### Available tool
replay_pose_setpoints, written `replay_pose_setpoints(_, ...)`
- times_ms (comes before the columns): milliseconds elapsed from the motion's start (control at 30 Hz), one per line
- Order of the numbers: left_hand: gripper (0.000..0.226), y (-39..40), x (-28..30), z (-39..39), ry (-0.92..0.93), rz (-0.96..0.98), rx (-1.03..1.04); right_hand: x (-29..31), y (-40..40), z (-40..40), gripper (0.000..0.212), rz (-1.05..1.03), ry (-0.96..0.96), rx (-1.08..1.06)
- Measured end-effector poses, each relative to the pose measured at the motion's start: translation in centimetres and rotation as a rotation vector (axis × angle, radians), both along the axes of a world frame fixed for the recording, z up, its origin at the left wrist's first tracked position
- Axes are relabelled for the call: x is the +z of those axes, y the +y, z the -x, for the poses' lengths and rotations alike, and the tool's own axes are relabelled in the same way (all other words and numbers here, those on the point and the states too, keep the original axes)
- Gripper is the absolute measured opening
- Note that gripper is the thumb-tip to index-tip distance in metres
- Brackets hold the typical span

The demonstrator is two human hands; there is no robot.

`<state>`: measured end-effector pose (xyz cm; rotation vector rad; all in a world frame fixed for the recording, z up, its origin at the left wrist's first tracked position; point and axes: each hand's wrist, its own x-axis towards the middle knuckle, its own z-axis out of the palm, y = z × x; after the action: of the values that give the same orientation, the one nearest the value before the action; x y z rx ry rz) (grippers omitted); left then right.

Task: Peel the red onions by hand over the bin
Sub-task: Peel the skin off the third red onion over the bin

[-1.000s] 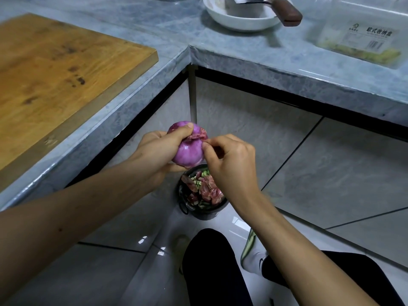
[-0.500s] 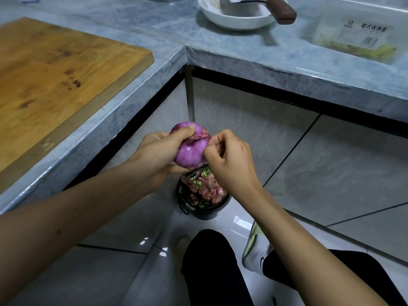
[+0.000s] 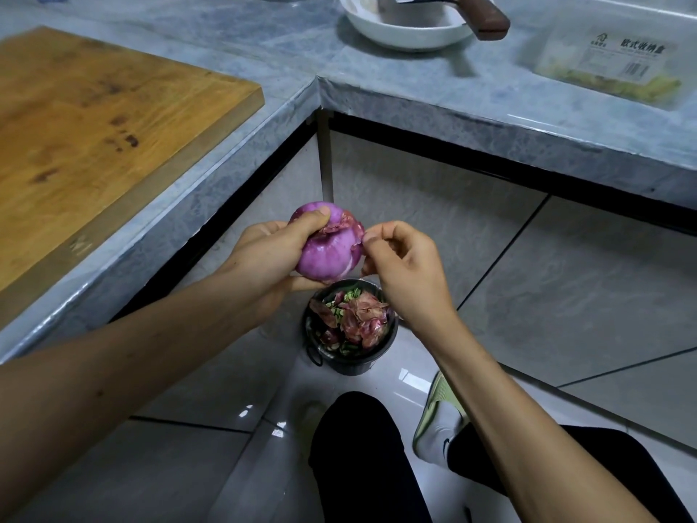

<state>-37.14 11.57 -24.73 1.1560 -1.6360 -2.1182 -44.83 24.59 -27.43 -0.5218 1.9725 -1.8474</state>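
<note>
Fingers (image 3: 371,235) of the right hand (image 3: 405,275) are curled, thumb and forefinger pinching a torn edge of papery skin on the right side of a red onion (image 3: 326,254). Around its left side and underside, the left hand (image 3: 264,254) wraps the bulb, thumb pressed over the top, so both hands are closed on the same onion. It hangs in the air directly above a small black bin (image 3: 352,362) standing on the tiled floor (image 3: 565,281), well clear of its rim. Already inside the bin are pinkish-brown onion skins and some green scraps. Much of the bulb shows smooth, glossy purple flesh, with ragged dry skin left near the top and right side, so peeling looks well along but not finished. Such an onion is probably firm and fairly light, slick where it is bare, while the remaining skin is thin, brittle and likely to tear into small pieces; it is best taken at a loose edge and pulled along the curve, with the other palm holding the bulb firmly. Beyond the hands, a grey marbled table (image 3: 415,96) wraps round a corner and carries a wooden cutting board (image 3: 94,118) at left, a white bowl (image 3: 407,30) with a brown-handled utensil (image 3: 486,17) across it, and a clear labelled plastic container (image 3: 607,58) at right.
</note>
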Motion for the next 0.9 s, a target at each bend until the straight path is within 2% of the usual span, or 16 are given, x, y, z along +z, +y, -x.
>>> replay_pose_setpoints(100,0.038,-0.1,0.0,0.0,0.001,0.001,0.013,-0.1,0.0,-0.1,0.008,0.0,0.073,-0.012)
replay_pose_setpoints(167,0.037,0.0,0.0,-0.1,0.015,-0.009,0.01,-0.5,0.0,-0.3,0.021,-0.082,0.195,-0.037)
replay_pose_setpoints(233,0.038,0.1,0.1,-0.1,0.026,-0.014,-0.001,-0.8,-0.2,-0.4,0.025,-0.119,0.334,-0.079)
replay_pose_setpoints(400,0.037,0.0,0.0,-0.1,0.029,-0.012,0.018,-1.3,-0.7,-0.6,0.004,-0.058,0.547,-0.199)
replay_pose_setpoints(467,0.035,0.0,0.0,-0.1,0.028,-0.007,0.016,-1.5,-1.0,-0.6,0.006,-0.111,0.593,-0.201)
replay_pose_setpoints(533,0.035,0.1,0.0,-0.1,0.033,-0.007,0.008,-1.5,-1.2,-0.6,0.009,-0.165,0.562,-0.177)
replay_pose_setpoints(600,0.036,0.0,-0.1,-0.1,0.04,-0.01,0.001,-1.3,-1.2,-0.4,0.012,-0.172,0.431,-0.157)
replay_pose_setpoints(700,0.04,-0.2,-0.2,-0.1,0.049,-0.01,-0.015,-1.1,-1.0,-0.1,0.014,-0.08,0.176,-0.139)
replay_pose_setpoints(767,0.041,-0.2,-0.3,0.0,0.048,-0.008,-0.015,-1.0,-0.7,0.1,0.014,-0.032,0.082,-0.126)
replay_pose_setpoints(900,0.042,-0.2,-0.5,-0.1,0.044,-0.003,-0.023,-0.9,-0.3,0.8,0.014,-0.025,0.074,-0.091)
